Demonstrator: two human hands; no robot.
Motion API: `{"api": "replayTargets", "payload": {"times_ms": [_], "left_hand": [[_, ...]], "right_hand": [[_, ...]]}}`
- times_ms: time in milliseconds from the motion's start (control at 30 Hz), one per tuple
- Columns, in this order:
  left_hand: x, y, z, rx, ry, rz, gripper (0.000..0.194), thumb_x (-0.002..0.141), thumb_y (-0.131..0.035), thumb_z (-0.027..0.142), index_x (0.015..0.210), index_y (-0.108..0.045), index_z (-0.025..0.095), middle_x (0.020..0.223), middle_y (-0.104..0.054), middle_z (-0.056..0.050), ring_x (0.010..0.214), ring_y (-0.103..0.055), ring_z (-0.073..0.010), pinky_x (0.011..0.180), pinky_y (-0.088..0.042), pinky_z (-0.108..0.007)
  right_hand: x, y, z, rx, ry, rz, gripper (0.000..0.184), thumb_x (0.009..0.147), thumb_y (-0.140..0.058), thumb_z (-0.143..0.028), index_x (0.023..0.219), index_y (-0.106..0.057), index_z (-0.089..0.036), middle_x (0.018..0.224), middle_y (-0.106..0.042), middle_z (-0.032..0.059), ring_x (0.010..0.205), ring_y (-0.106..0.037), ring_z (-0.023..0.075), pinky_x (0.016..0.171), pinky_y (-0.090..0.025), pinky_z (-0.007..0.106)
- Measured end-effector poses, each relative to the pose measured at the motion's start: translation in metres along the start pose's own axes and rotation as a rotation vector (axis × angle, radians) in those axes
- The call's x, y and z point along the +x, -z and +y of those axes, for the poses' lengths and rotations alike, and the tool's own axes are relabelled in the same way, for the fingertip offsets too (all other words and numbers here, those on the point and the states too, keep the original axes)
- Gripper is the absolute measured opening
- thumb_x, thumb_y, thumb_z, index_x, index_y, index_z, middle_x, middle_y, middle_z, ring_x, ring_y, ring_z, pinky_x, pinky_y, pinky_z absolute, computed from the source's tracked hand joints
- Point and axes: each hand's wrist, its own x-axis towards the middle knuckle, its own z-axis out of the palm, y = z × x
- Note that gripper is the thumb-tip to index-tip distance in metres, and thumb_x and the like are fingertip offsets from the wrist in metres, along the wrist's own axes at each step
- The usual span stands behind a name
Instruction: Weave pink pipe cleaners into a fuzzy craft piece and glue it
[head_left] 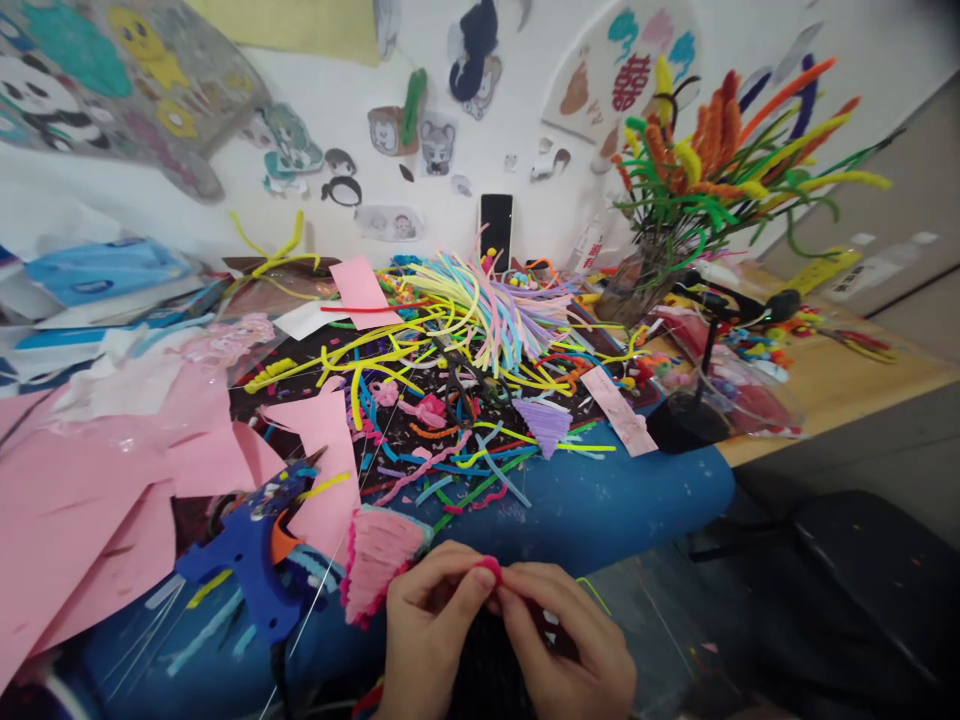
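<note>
Just in front of the table's near edge, my left hand [435,620] and my right hand [566,630] meet, fingertips pinched together. Between them shows a small curled piece of deep pink pipe cleaner [490,568]; most of it is hidden by the fingers. Beside my left hand lies a pink fuzzy triangle [382,555] with a darker pink edge. Farther left, a blue glue gun [251,570] rests on the blue mat [615,510]. Beyond the hands are cut pipe cleaner pieces [450,490] and a purple ribbed triangle [544,425].
Pink paper sheets [97,500] cover the left side. A bundle of pastel pipe cleaners [487,310] lies behind scissors [457,390]. At the right stand a vase [634,285] of fuzzy flowers and a black stand [686,420]. A phone [496,230] leans at the wall.
</note>
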Motion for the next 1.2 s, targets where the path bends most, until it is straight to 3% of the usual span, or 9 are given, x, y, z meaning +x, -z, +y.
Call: {"api": "replayTargets", "payload": {"times_ms": [333, 467, 767, 933, 1200], "left_hand": [[-0.003, 0.006, 0.002, -0.060, 0.074, -0.032, 0.011, 0.083, -0.071, 0.022, 0.072, -0.073, 0.019, 0.063, -0.065, 0.003, 0.050, -0.060, -0.0070, 0.051, -0.050, -0.014], [-0.003, 0.007, 0.008, -0.052, 0.089, -0.025, 0.013, 0.085, -0.070, 0.024, 0.073, -0.072, 0.019, 0.058, -0.064, 0.003, 0.051, -0.059, -0.0070, 0.053, -0.049, -0.014], [-0.003, 0.004, 0.008, -0.183, 0.172, -0.253, 0.007, 0.079, -0.077, 0.029, 0.083, -0.080, 0.024, 0.078, -0.064, -0.001, 0.072, -0.061, -0.0112, 0.064, -0.051, -0.018], [-0.004, 0.003, 0.004, -0.124, 0.114, -0.167, 0.008, 0.080, -0.075, 0.027, 0.075, -0.079, 0.023, 0.075, -0.063, -0.002, 0.072, -0.058, -0.0121, 0.065, -0.049, -0.019], [-0.003, 0.001, 0.008, -0.019, 0.027, -0.107, 0.020, 0.082, -0.072, 0.026, 0.063, -0.071, 0.018, 0.063, -0.060, -0.001, 0.061, -0.055, -0.0125, 0.058, -0.046, -0.021]], "right_hand": [[0.005, 0.011, -0.006, 0.098, -0.130, -0.124, 0.021, 0.080, -0.067, -0.004, 0.087, -0.072, -0.023, 0.074, -0.074, 0.0004, 0.063, -0.070, 0.0135, 0.055, -0.055, 0.018], [0.008, 0.014, -0.007, 0.061, -0.061, -0.174, 0.023, 0.081, -0.066, -0.003, 0.092, -0.070, -0.023, 0.076, -0.074, 0.0004, 0.064, -0.069, 0.0126, 0.058, -0.054, 0.019], [-0.001, 0.008, -0.007, 0.062, -0.132, -0.004, 0.017, 0.082, -0.065, -0.007, 0.084, -0.068, -0.023, 0.068, -0.068, -0.0020, 0.055, -0.063, 0.0115, 0.049, -0.049, 0.018], [0.001, 0.011, -0.005, 0.103, -0.124, -0.050, 0.020, 0.081, -0.065, -0.003, 0.087, -0.069, -0.022, 0.071, -0.071, 0.0000, 0.060, -0.067, 0.0131, 0.054, -0.054, 0.019], [0.007, 0.017, -0.008, 0.002, 0.053, -0.063, 0.029, 0.078, -0.066, 0.003, 0.093, -0.068, -0.022, 0.072, -0.069, 0.0008, 0.060, -0.064, 0.0132, 0.053, -0.052, 0.023]]}}
